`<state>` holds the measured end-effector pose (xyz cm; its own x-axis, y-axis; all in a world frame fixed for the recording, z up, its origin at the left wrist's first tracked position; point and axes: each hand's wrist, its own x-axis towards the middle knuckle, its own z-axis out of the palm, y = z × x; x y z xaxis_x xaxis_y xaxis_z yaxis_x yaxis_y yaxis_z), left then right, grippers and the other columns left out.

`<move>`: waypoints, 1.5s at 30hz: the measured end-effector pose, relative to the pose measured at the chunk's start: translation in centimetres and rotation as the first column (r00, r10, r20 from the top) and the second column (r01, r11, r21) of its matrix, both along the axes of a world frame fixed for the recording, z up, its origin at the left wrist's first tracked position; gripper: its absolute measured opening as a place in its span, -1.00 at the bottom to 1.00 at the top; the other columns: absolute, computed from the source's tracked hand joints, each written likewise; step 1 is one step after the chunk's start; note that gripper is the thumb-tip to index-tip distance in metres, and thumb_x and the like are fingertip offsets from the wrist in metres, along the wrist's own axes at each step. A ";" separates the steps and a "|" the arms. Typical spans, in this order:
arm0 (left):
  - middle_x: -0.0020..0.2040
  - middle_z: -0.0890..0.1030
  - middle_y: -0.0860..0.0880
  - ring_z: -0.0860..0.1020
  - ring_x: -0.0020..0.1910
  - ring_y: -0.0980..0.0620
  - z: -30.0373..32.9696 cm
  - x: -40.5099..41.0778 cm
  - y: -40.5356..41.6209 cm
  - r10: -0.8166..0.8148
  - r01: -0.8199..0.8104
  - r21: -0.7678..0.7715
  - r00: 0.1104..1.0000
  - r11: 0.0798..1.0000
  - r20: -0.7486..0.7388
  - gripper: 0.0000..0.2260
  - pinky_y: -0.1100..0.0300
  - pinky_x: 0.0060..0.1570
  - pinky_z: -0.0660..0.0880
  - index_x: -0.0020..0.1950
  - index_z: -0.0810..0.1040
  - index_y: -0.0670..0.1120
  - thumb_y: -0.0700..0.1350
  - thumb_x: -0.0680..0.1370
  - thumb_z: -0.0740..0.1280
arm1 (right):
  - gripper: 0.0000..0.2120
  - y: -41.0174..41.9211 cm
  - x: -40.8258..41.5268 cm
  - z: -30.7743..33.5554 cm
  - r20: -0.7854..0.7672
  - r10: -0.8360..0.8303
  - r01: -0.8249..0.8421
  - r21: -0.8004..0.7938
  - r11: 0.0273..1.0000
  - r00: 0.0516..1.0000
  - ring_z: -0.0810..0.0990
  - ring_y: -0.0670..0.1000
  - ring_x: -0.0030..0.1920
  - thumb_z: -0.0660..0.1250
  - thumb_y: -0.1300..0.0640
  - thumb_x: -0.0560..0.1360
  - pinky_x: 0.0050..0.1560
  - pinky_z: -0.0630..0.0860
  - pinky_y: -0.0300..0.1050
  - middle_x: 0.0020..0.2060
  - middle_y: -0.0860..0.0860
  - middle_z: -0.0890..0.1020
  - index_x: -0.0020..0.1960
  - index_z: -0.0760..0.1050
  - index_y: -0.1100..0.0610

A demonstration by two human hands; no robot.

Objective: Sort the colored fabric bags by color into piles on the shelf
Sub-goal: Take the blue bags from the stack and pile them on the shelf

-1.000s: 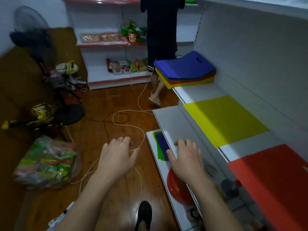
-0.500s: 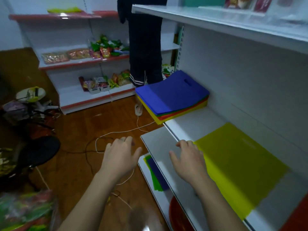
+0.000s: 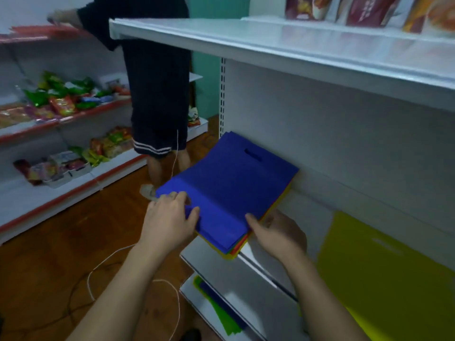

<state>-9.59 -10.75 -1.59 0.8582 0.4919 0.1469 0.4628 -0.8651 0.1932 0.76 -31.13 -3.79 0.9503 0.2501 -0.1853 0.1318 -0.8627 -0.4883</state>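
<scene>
Two hands meet a stack [image 3: 229,190] of fabric bags on the white shelf [image 3: 305,207], blue bag uppermost, with green, red and yellow edges showing beneath it at the near corner. Another shelf [image 3: 283,49] juts out above the stack, carrying packets [image 3: 369,8]. To the right lies a yellow bag [image 3: 384,271] flat on the same shelf, apart from the stack. Lower down, green and blue bags [image 3: 216,303] lie on the bottom shelf. Behind the stack stands a second person [image 3: 155,77] in dark clothing, reaching to a snack rack [image 3: 64,134]. A white cord [image 3: 128,252] trails over the wooden floor [image 3: 61,242].

Left hand [image 3: 167,225]: fingers curled on the stack's left edge, thumb on the blue top. Right hand [image 3: 275,232]: thumb on the blue top, fingers tucked under the near corner, pinching it.
</scene>
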 end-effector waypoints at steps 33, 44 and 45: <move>-0.18 0.54 -0.04 0.53 -0.21 0.04 -0.1 17.1 10.9 -0.495 0.416 -0.278 0.794 0.866 -0.354 -0.62 0.18 -0.28 0.42 -0.16 0.46 -0.04 0.15 0.65 0.04 | -0.61 4.9 1.9 -2.6 0.026 -0.463 0.461 0.051 0.886 0.886 0.57 -0.02 -0.29 0.12 -0.29 0.55 -0.26 0.56 -0.05 -0.27 -0.08 0.59 -0.14 0.48 0.00; -0.36 0.45 -0.05 0.49 -0.32 -0.11 0.1 12.8 3.0 -0.597 0.595 -0.045 0.800 0.802 -0.060 -0.56 0.14 -0.38 0.33 -0.30 0.41 -0.12 0.12 0.65 0.07 | -0.63 -4.0 -2.8 0.6 0.555 -0.462 0.550 0.011 0.835 0.692 0.13 0.02 -0.57 0.26 0.05 0.57 -0.50 -0.10 -0.31 -0.60 0.06 0.38 -0.37 0.37 0.17; -0.35 0.45 -0.06 0.49 -0.30 -0.12 0.1 12.3 1.4 -0.618 0.616 -0.043 0.785 0.786 -0.036 -0.55 0.13 -0.35 0.38 -0.29 0.43 -0.13 0.12 0.65 0.07 | -0.62 -5.6 -3.7 0.9 0.574 -0.482 0.574 0.027 0.819 0.662 0.14 0.04 -0.58 0.25 0.04 0.56 -0.49 -0.10 -0.33 -0.60 0.09 0.40 -0.37 0.38 0.19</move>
<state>2.69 -9.32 -1.47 0.9853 -0.1418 0.0948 -0.1592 -0.9640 0.2132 -2.91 -36.78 -2.92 0.8619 -0.3113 0.4003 -0.1718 -0.9219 -0.3471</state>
